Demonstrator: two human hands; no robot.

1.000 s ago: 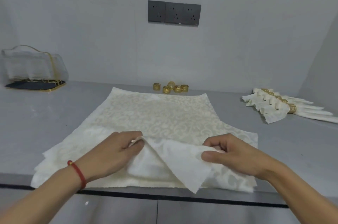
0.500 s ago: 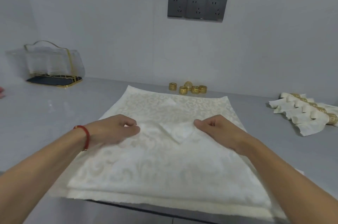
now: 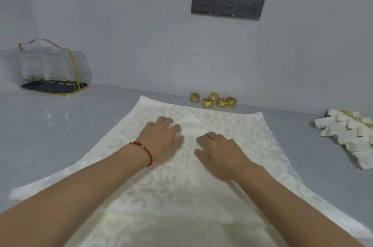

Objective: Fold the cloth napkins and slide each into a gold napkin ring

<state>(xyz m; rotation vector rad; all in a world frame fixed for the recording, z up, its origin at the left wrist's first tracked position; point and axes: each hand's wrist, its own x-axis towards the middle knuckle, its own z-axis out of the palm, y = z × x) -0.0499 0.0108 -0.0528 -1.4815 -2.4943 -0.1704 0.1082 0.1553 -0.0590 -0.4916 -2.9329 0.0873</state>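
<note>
Left hand (image 3: 163, 141) and right hand (image 3: 220, 154), fingers flat, press a cream patterned napkin (image 3: 181, 186) spread across the grey table (image 3: 60, 125).

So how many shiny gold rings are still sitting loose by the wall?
5. Four stand in a loose row. One sits tipped behind them. More rings wrap the rolled napkins at the right, and some are hidden there.
</note>
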